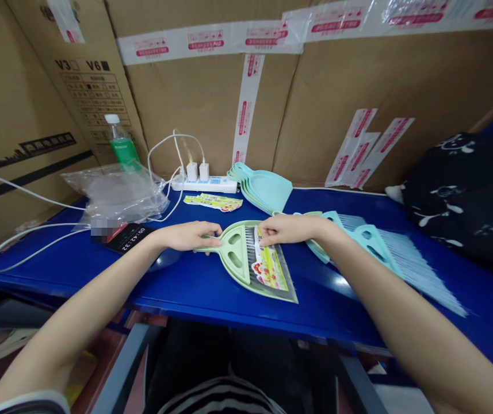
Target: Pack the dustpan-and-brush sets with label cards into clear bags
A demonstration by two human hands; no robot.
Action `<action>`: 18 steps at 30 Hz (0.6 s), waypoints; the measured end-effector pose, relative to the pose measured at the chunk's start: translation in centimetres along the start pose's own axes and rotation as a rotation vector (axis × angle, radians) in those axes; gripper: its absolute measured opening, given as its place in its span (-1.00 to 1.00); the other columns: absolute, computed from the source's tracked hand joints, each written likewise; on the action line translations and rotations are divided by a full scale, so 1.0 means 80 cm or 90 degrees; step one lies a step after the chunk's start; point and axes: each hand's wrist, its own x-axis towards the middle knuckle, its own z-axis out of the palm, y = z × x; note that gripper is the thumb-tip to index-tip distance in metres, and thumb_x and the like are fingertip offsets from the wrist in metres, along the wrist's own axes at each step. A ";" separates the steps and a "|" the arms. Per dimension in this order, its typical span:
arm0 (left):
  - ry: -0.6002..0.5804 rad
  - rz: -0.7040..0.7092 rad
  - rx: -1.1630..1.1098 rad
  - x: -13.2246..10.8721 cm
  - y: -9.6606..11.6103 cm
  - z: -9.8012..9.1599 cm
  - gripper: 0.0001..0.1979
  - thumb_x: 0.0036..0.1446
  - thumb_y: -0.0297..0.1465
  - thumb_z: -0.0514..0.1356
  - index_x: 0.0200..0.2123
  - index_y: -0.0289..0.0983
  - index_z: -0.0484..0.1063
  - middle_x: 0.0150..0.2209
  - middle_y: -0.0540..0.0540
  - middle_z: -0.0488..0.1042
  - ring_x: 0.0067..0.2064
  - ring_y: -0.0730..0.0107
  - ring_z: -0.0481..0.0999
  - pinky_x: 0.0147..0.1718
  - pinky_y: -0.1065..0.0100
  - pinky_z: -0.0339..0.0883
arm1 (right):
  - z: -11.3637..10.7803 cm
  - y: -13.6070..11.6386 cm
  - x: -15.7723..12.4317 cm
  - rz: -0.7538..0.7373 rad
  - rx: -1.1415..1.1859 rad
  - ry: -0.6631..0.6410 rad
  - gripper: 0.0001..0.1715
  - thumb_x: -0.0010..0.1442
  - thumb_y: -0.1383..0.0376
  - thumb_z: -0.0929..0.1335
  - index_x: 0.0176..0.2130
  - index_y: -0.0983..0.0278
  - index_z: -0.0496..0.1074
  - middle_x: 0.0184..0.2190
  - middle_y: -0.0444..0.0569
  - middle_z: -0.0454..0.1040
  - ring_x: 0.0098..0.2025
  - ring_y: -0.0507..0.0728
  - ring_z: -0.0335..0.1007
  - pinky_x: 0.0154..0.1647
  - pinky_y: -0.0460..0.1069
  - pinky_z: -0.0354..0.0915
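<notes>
Head view is showing a blue table [77,261] across the middle of the frame, and both bare hands are working at its centre; the left hand [190,236] is closing its fingers around the handle of a green hand broom [234,253], which is lying flat on the table at the centre of the frame, with its grey bristles pointing to the lower right; the right hand [287,230] is resting bent fingers on the upper end of a colourful paper card [267,267] that is lying on the bristles, and I cannot tell if it is pinching the card or only pressing it; just right of this hand, light blue brooms [371,241] are lying with their long bristles running to the right edge; behind the hands a stack of teal dustpans [267,190] is standing near the cardboard boxes [211,109], beside a white power strip [205,184] with two chargers plugged in; more cards [214,201] are lying in front of the strip; at the left, clear plastic bags [117,192] are covering the foot of a green bottle [121,144], and a black timer [127,237] is lying near the left wrist; a black patterned bag [466,195] is sitting at the right.
</notes>
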 end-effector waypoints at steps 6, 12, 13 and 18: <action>0.002 0.005 0.000 0.000 -0.002 0.000 -0.69 0.20 -0.13 0.05 -0.30 -0.28 0.29 -0.47 0.04 0.37 -0.51 0.54 0.28 -0.51 0.46 0.15 | -0.002 -0.003 -0.002 0.024 -0.006 0.030 -0.68 0.09 0.15 0.32 -0.53 0.20 0.11 -0.57 -0.17 0.22 -0.48 0.04 0.13 -0.45 -0.05 0.05; 0.002 0.003 0.004 0.001 -0.001 0.000 -0.67 0.20 -0.10 0.05 -0.29 -0.28 0.29 -0.47 0.05 0.37 -0.51 0.55 0.28 -0.50 0.45 0.15 | -0.001 0.002 -0.003 -0.009 0.018 0.002 -0.75 0.13 0.15 0.26 -0.47 0.20 0.14 -0.50 -0.13 0.28 -0.44 0.06 0.18 -0.42 -0.05 0.10; 0.002 0.003 0.004 0.000 -0.001 0.000 -0.67 0.21 -0.10 0.05 -0.29 -0.27 0.29 -0.47 0.05 0.37 -0.51 0.54 0.28 -0.50 0.45 0.15 | 0.000 0.003 -0.003 -0.013 0.015 0.004 -0.75 0.15 0.14 0.24 -0.47 0.20 0.14 -0.48 -0.11 0.30 -0.44 0.06 0.18 -0.42 -0.05 0.10; 0.002 -0.001 0.002 0.000 -0.001 0.000 -0.66 0.21 -0.09 0.05 -0.28 -0.27 0.29 -0.46 0.04 0.38 -0.50 0.53 0.29 -0.48 0.44 0.16 | 0.004 0.004 0.001 0.004 -0.008 0.013 -0.70 0.17 0.11 0.21 -0.49 0.20 0.10 -0.48 -0.11 0.30 -0.46 0.05 0.16 -0.45 -0.05 0.08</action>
